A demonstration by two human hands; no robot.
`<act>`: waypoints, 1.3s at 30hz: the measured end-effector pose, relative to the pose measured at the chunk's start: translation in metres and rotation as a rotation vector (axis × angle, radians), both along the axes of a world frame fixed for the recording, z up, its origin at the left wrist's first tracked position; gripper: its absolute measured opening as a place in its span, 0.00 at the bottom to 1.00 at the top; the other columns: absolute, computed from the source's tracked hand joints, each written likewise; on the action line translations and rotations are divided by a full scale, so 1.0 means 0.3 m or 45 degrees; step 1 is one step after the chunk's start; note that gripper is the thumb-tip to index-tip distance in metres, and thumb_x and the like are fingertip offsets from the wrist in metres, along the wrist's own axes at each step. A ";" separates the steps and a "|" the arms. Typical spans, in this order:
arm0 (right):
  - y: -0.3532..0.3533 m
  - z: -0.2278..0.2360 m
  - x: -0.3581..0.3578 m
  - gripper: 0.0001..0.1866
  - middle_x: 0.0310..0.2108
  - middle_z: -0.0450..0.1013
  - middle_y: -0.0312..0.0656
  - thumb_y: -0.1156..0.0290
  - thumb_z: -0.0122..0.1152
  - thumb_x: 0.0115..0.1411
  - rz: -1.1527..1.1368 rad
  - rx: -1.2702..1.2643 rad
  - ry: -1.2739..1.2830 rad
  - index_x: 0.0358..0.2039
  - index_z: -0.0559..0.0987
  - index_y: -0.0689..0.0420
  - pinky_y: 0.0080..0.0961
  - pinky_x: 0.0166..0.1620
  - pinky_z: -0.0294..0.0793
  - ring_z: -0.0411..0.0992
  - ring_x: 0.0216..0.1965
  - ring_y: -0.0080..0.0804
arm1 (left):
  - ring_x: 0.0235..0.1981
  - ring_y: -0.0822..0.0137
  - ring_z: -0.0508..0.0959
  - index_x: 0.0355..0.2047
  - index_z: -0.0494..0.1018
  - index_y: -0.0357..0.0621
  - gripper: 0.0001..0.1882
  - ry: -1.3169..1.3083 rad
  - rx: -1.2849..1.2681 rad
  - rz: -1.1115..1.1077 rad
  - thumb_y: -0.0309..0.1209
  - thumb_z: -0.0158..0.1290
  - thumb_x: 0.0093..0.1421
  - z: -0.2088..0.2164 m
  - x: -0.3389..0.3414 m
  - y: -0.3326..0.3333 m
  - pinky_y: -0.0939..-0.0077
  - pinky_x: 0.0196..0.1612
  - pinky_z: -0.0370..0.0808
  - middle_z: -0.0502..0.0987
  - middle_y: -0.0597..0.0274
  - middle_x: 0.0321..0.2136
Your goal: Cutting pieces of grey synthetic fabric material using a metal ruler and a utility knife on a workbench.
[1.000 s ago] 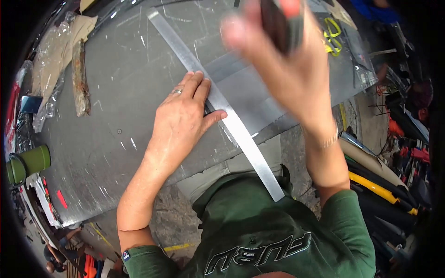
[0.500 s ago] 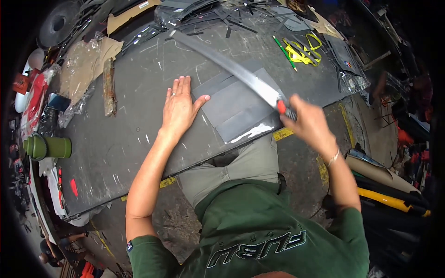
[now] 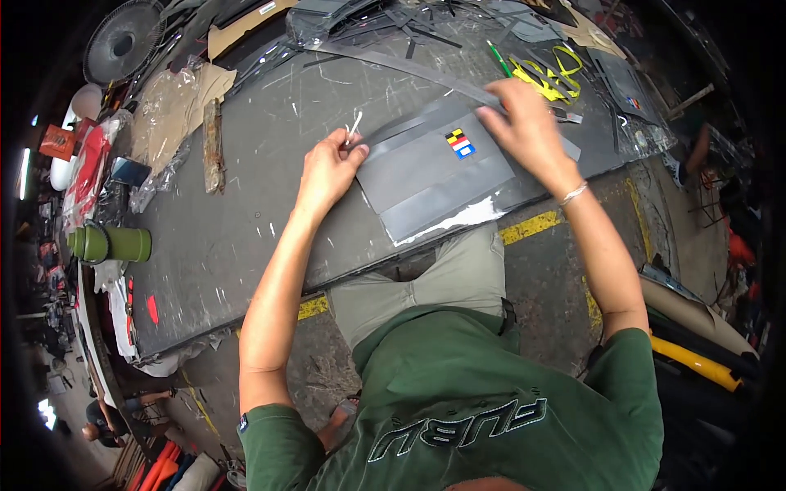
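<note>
And here, in the left hand (image 3: 329,170), thumb and forefinger are set together on a thin pale sliver (image 3: 355,127), held just off the left corner of the grey panel (image 3: 413,180). Over at the panel's right side, the fingers of the right hand (image 3: 528,135) are spread across a long metal straightedge (image 3: 409,72); whether it is firmly clasped there cannot be made out. Beyond that hand, a metal-tipped object (image 3: 568,117) is glimpsed, its hold hidden too.

The panel is laid flat near the table's (image 3: 262,262) front edge, a coloured patch (image 3: 460,144) being shown on its right half. For tidy handling, the sliver is probably best kept pinched at its end and clear of the panel, so that no scrap is trapped; the straightedge is best steadied along its length, lest the patch be scraped.

Farther out, past the panel's far right corner, a green pencil (image 3: 498,59) and a yellow strap bundle (image 3: 565,78) are seen; well left of the panel, a green bottle (image 3: 127,244) is passed.
</note>
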State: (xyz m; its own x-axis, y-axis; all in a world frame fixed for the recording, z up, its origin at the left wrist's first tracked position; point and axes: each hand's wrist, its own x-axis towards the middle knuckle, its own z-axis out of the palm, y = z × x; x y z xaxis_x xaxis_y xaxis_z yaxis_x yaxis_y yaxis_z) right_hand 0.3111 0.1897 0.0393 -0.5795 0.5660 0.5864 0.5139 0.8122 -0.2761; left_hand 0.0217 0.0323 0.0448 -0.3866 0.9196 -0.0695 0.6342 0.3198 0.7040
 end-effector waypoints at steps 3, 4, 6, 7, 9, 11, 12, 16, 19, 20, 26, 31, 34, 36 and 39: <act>-0.113 -0.038 -0.176 0.12 0.48 0.77 0.43 0.73 0.68 0.60 0.407 -0.037 0.027 0.45 0.80 0.57 0.38 0.58 0.73 0.72 0.53 0.44 | 0.30 0.80 0.74 0.52 0.74 0.38 0.15 -0.588 0.173 -0.035 0.29 0.58 0.67 -0.101 -0.041 0.030 0.81 0.38 0.72 0.78 0.74 0.29; -0.140 -0.054 -0.218 0.15 0.50 0.77 0.41 0.72 0.67 0.61 0.413 -0.089 0.080 0.48 0.81 0.57 0.39 0.60 0.72 0.72 0.54 0.44 | 0.29 0.82 0.73 0.54 0.73 0.39 0.15 -0.877 0.171 -0.018 0.28 0.57 0.68 -0.089 -0.030 0.034 0.83 0.38 0.71 0.77 0.77 0.29; -0.153 -0.083 -0.293 0.19 0.52 0.77 0.40 0.71 0.67 0.62 0.375 -0.113 0.110 0.54 0.80 0.55 0.39 0.60 0.72 0.72 0.54 0.43 | 0.29 0.82 0.73 0.58 0.71 0.41 0.19 -0.914 0.127 -0.057 0.27 0.57 0.68 -0.109 -0.055 0.043 0.82 0.40 0.72 0.77 0.77 0.28; -0.148 -0.091 -0.304 0.19 0.52 0.77 0.40 0.71 0.67 0.62 0.367 -0.113 0.114 0.54 0.80 0.55 0.39 0.60 0.72 0.72 0.54 0.43 | 0.31 0.80 0.75 0.58 0.70 0.39 0.19 -1.030 0.156 -0.009 0.26 0.57 0.68 -0.104 -0.029 0.045 0.80 0.41 0.73 0.78 0.74 0.28; -0.140 -0.108 -0.323 0.18 0.50 0.78 0.39 0.69 0.68 0.62 0.327 -0.141 0.039 0.53 0.82 0.54 0.38 0.60 0.71 0.72 0.54 0.41 | 0.33 0.77 0.77 0.60 0.68 0.39 0.21 -1.187 0.171 0.030 0.26 0.56 0.68 -0.100 -0.016 0.052 0.76 0.42 0.73 0.80 0.70 0.28; -0.130 -0.126 -0.333 0.16 0.48 0.80 0.38 0.68 0.68 0.62 0.365 -0.136 0.018 0.50 0.84 0.54 0.37 0.59 0.72 0.73 0.52 0.39 | 0.34 0.77 0.78 0.60 0.68 0.39 0.21 -1.174 0.169 0.028 0.25 0.56 0.68 -0.111 -0.029 0.054 0.76 0.41 0.73 0.80 0.70 0.29; -0.129 -0.129 -0.333 0.14 0.45 0.81 0.37 0.67 0.69 0.61 0.395 -0.133 -0.005 0.48 0.85 0.54 0.36 0.58 0.72 0.74 0.51 0.38 | 0.34 0.77 0.78 0.60 0.67 0.39 0.21 -1.164 0.162 0.020 0.25 0.56 0.68 -0.113 -0.025 0.055 0.76 0.41 0.73 0.81 0.69 0.30; -0.134 -0.141 -0.329 0.11 0.40 0.82 0.35 0.67 0.71 0.60 0.383 -0.061 0.070 0.42 0.87 0.54 0.34 0.55 0.73 0.76 0.46 0.37 | 0.35 0.76 0.79 0.60 0.67 0.38 0.21 -1.183 0.144 0.001 0.25 0.55 0.68 -0.113 -0.022 0.058 0.78 0.41 0.73 0.82 0.66 0.32; -0.119 -0.147 -0.322 0.10 0.37 0.82 0.37 0.68 0.71 0.60 0.425 -0.027 0.105 0.41 0.86 0.56 0.31 0.49 0.75 0.78 0.39 0.35 | 0.35 0.76 0.79 0.59 0.67 0.38 0.20 -1.119 0.109 -0.013 0.26 0.54 0.69 -0.104 -0.017 0.060 0.79 0.41 0.73 0.84 0.64 0.36; -0.112 -0.150 -0.322 0.08 0.35 0.82 0.37 0.68 0.71 0.61 0.403 -0.173 0.240 0.39 0.86 0.56 0.30 0.46 0.76 0.78 0.36 0.33 | 0.35 0.76 0.79 0.59 0.67 0.38 0.19 -1.096 0.123 -0.017 0.26 0.54 0.70 -0.102 -0.011 0.059 0.79 0.41 0.73 0.85 0.63 0.38; 0.084 -0.031 -0.270 0.11 0.32 0.81 0.34 0.63 0.68 0.67 0.152 -1.198 1.071 0.34 0.85 0.58 0.26 0.40 0.76 0.78 0.35 0.25 | 0.35 0.78 0.79 0.60 0.68 0.40 0.19 -1.017 0.107 -0.003 0.29 0.55 0.70 -0.127 -0.044 0.043 0.82 0.41 0.75 0.85 0.62 0.42; 0.440 0.075 -0.222 0.12 0.27 0.75 0.34 0.62 0.66 0.66 0.120 -1.099 1.347 0.33 0.81 0.58 0.22 0.32 0.67 0.69 0.27 0.21 | 0.34 0.80 0.76 0.61 0.69 0.39 0.20 -0.975 0.072 0.033 0.29 0.54 0.70 -0.134 -0.054 0.050 0.82 0.42 0.73 0.82 0.68 0.37; 0.636 0.091 -0.210 0.07 0.25 0.75 0.33 0.67 0.68 0.62 0.082 -1.087 1.242 0.29 0.82 0.56 0.21 0.28 0.65 0.70 0.25 0.22 | 0.36 0.80 0.76 0.61 0.68 0.39 0.21 -1.048 0.106 0.021 0.28 0.54 0.70 -0.131 -0.039 0.058 0.82 0.42 0.73 0.79 0.70 0.34; 0.716 0.075 -0.241 0.06 0.25 0.75 0.34 0.69 0.68 0.61 0.037 -1.004 1.542 0.29 0.82 0.56 0.20 0.27 0.65 0.71 0.25 0.22 | 0.37 0.79 0.77 0.62 0.68 0.38 0.21 -1.015 0.080 0.041 0.28 0.54 0.70 -0.128 -0.051 0.047 0.80 0.42 0.74 0.79 0.70 0.33; 0.761 0.021 -0.282 0.04 0.25 0.76 0.35 0.72 0.67 0.61 0.123 -1.143 1.267 0.30 0.82 0.57 0.22 0.26 0.67 0.72 0.25 0.25 | 0.37 0.78 0.78 0.61 0.68 0.36 0.21 -0.971 0.036 0.059 0.27 0.53 0.70 -0.101 -0.086 -0.010 0.78 0.42 0.75 0.80 0.69 0.33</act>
